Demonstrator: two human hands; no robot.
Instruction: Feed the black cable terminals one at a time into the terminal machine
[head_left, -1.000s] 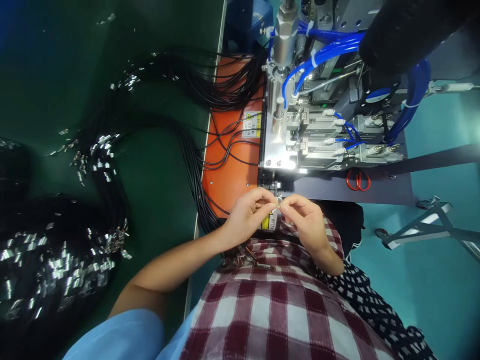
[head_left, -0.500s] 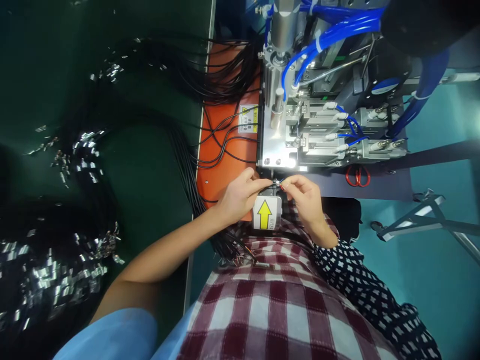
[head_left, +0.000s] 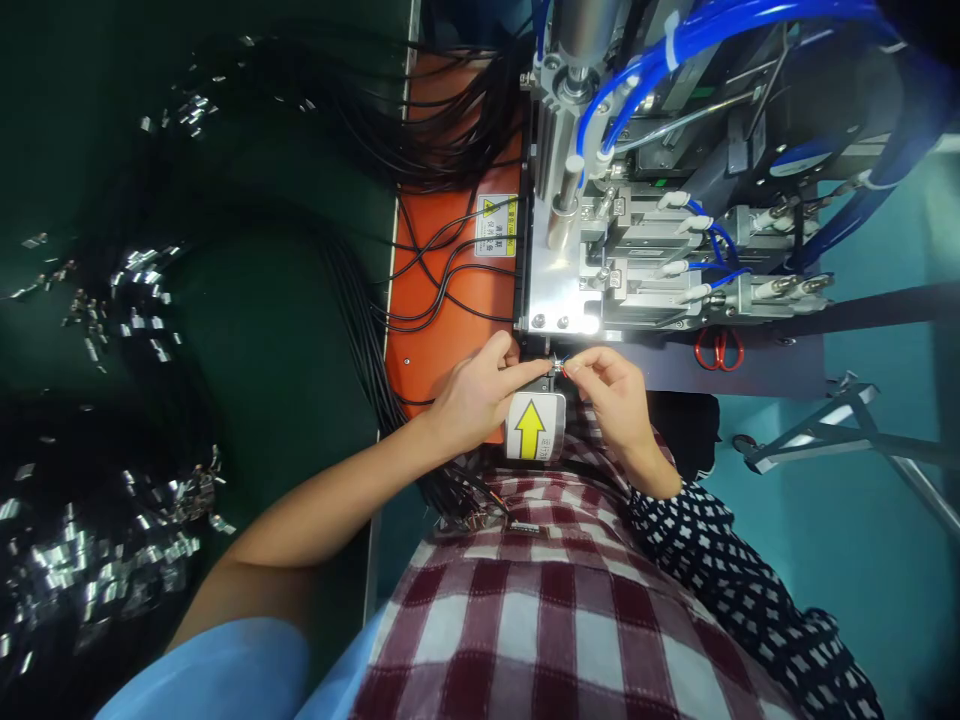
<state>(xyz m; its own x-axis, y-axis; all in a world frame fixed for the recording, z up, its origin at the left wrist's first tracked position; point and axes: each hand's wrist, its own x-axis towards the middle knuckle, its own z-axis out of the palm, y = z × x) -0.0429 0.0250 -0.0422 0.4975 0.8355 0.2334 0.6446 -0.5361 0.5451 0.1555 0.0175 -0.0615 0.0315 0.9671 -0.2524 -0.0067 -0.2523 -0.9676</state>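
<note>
At the front edge of the machine, both hands meet over a small shiny metal piece (head_left: 557,366) at a cable end. My left hand (head_left: 476,395) reaches in from the left; its index fingertip presses at the piece and the other fingers are curled, hiding whatever they hold. On the other side, my right hand (head_left: 613,392) pinches thin coloured wires, red and blue, between thumb and index finger. Just below the fingers is a plate with a yellow arrow (head_left: 531,428). The exact shape of the metal piece is too small to make out.
The machine (head_left: 562,270) with cylinders and blue air tubes (head_left: 750,25) stands ahead. Black cables (head_left: 465,130) cross the orange plate (head_left: 442,365) and the dark green table (head_left: 262,330). Red-handled scissors (head_left: 718,350) lie to the right, near a metal stand leg (head_left: 817,430).
The view has shifted slightly. My left index fingertip has moved a little right, closer to my right fingertips. The right hand keeps its pinch on the wires.
</note>
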